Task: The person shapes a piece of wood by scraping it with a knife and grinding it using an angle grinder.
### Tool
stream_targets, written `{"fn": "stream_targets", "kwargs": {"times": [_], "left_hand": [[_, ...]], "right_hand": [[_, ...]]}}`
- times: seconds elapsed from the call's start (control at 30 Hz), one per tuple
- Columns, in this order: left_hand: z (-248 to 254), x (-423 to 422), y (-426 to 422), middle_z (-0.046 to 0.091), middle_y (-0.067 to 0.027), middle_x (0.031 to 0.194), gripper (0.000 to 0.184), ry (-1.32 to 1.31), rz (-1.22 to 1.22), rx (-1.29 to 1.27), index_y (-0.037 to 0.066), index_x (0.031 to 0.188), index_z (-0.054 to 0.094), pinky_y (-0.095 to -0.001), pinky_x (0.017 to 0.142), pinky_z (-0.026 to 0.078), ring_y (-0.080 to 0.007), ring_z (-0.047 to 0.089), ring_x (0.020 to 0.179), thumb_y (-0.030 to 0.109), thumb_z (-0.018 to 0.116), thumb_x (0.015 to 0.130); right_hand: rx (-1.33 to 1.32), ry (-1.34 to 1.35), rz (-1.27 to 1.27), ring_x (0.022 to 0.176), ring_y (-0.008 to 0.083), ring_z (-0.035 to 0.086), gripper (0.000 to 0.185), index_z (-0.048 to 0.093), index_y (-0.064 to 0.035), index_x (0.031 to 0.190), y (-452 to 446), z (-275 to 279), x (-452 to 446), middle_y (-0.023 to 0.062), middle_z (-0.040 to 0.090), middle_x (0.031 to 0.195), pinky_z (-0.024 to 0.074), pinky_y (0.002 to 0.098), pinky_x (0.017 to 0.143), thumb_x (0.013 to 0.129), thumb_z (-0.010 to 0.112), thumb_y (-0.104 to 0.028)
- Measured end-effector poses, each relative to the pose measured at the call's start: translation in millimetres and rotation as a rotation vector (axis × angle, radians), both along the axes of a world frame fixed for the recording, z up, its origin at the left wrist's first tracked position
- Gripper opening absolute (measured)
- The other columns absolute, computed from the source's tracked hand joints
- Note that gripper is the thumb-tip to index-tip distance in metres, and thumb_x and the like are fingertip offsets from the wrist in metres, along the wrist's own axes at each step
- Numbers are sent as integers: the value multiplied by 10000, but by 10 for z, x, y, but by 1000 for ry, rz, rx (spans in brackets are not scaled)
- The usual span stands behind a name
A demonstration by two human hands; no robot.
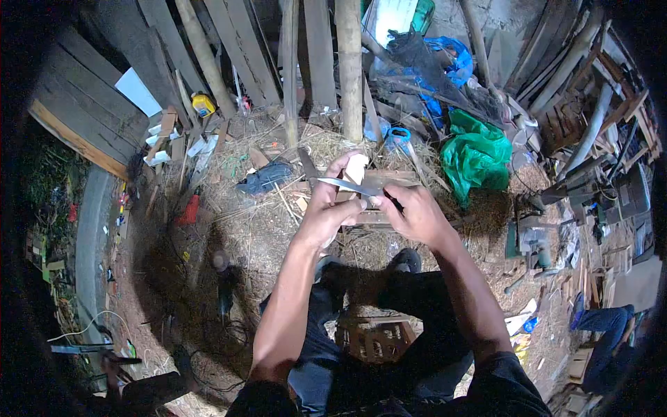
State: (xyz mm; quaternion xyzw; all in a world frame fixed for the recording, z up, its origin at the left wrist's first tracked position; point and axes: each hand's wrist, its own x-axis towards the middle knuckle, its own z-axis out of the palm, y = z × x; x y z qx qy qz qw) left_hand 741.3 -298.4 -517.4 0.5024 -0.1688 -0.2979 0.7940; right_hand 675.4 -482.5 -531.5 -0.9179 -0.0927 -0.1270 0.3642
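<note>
My right hand [418, 214] is closed around the dark handle of a knife [345, 185]. Its shiny blade points left and lies across a pale piece of wood [356, 169]. My left hand [321, 221] grips that piece from the left, fingers curled behind it and thumb close to the blade. The wood's top end sticks up above the blade; its lower part is partly hidden by the fingers. Both hands are close together, above the littered ground in front of my knees.
Shavings and straw cover the ground, with a dark cloth [266, 178] and a blue-handled tool [398, 135] on it. A green plastic sheet [476, 154] lies right of the leaning poles [349, 69]. Scrap wood fills the right side, where another person's leg [606, 326] shows.
</note>
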Motion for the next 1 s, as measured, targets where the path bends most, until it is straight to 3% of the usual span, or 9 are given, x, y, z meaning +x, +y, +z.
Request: {"fn": "stream_targets", "kwargs": {"times": [0.03, 0.07, 0.23, 0.3, 0.47, 0.67, 0.77, 0.97, 1.0], "left_hand": [[-13, 6, 13, 555, -72, 975, 758, -3, -21, 18, 97, 1418, 326, -194, 457, 310, -57, 407, 532, -132, 512, 720], [-69, 3, 20, 502, 3, 880, 715, 42, -39, -29, 84, 1395, 345, -192, 457, 298, -31, 406, 588, -91, 592, 748], [-136, 10, 11, 502, -4, 854, 695, 154, -47, -78, 53, 1388, 341, -184, 436, 288, -32, 388, 543, -81, 563, 744], [-158, 49, 12, 521, -32, 849, 699, 222, -57, -148, 41, 1379, 341, -189, 426, 317, -43, 386, 504, -101, 543, 726], [-94, 35, 52, 504, -50, 1033, 724, 200, -118, -233, 103, 1421, 349, -171, 430, 284, -23, 375, 558, -117, 511, 750], [-30, -49, 10, 532, -56, 1075, 753, 110, -33, -115, 109, 1411, 375, -164, 428, 298, -15, 427, 588, -160, 529, 724], [-67, -45, 48, 535, -45, 1068, 734, 144, -64, -89, 89, 1396, 400, -166, 419, 295, -18, 430, 589, -161, 539, 719], [-93, -17, 26, 528, -34, 1109, 708, 237, -37, -87, 69, 1388, 406, -169, 411, 283, -18, 446, 599, -143, 541, 727], [-91, -38, 23, 529, -35, 1115, 713, 265, -31, -81, 66, 1391, 403, -170, 409, 280, -19, 449, 600, -147, 537, 724]], "right_hand": [[-11, -11, 6, 601, 418, 593, 242, 639, -58, 939, -18, 29, 3, 214, 594, 644, 470, 489, 570, 923, 578, -292], [-18, -1, -3, 601, 415, 581, 242, 624, -39, 897, -40, 64, 6, 217, 581, 651, 455, 474, 559, 920, 583, -276], [16, -200, 25, 585, 406, 557, 276, 603, -8, 812, -85, 75, 91, 217, 554, 650, 427, 448, 538, 915, 591, -263], [-6, -139, -6, 589, 408, 556, 294, 594, -6, 801, -64, 81, 62, 216, 552, 647, 429, 451, 541, 917, 588, -277], [7, -51, 38, 614, 421, 555, 325, 556, -12, 762, -14, 69, 12, 217, 545, 640, 430, 461, 552, 918, 580, -295], [-78, -46, 20, 637, 428, 568, 275, 599, -29, 805, -22, -54, 9, 216, 566, 661, 449, 463, 566, 905, 587, -285], [-157, -107, 3, 612, 388, 614, 313, 640, -88, 858, -69, -55, 11, 186, 610, 652, 483, 481, 561, 903, 579, -392], [-163, -167, -45, 589, 364, 618, 254, 674, -122, 939, -99, 27, 45, 166, 628, 671, 499, 443, 552, 897, 593, -359], [-126, -43, -121, 585, 342, 623, 241, 692, -143, 1019, -169, 100, 55, 160, 651, 718, 502, 427, 552, 892, 603, -328]]}}
